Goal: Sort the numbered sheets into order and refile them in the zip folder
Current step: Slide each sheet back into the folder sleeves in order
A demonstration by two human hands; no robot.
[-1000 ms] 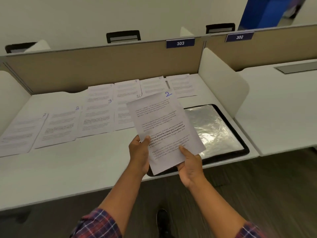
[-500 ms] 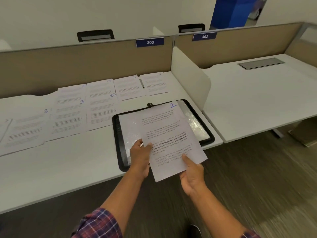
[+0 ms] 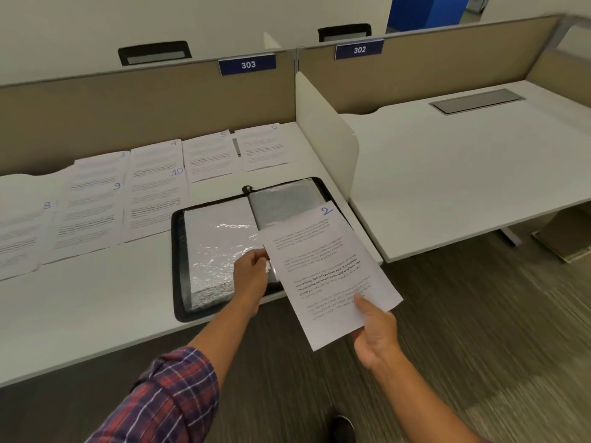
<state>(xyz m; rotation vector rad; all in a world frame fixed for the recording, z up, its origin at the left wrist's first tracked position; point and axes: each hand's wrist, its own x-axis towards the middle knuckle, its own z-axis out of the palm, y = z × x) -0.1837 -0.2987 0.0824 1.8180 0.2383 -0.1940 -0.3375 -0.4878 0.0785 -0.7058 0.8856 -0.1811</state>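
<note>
My right hand (image 3: 374, 334) pinches the bottom edge of the sheet numbered 2 (image 3: 326, 270), held tilted over the desk's front edge. The black zip folder (image 3: 179, 251) lies open on the desk, with shiny plastic sleeves inside. My left hand (image 3: 251, 279) rests over the folder's lower middle, fingers closed on the edge of a plastic sleeve (image 3: 224, 247), just left of the sheet. Other numbered sheets lie spread on the desk: 8 (image 3: 22, 238), 9 (image 3: 89, 215), 10 (image 3: 156, 199), 3 (image 3: 99, 164), then sheet 4 (image 3: 156, 156), 5 (image 3: 209, 156) and 6 (image 3: 263, 147).
A white side divider (image 3: 326, 129) stands right of the folder, and beyond it is another white desk (image 3: 463, 167). A tan partition (image 3: 144, 103) with the label 303 closes the back. Dark carpet floor lies below, with my shoe (image 3: 343, 428) visible.
My left hand has let go of sheet 2 and taken hold of a sleeve in the folder. The right hand now holds the sheet alone, shifted right. The view has swung right.
</note>
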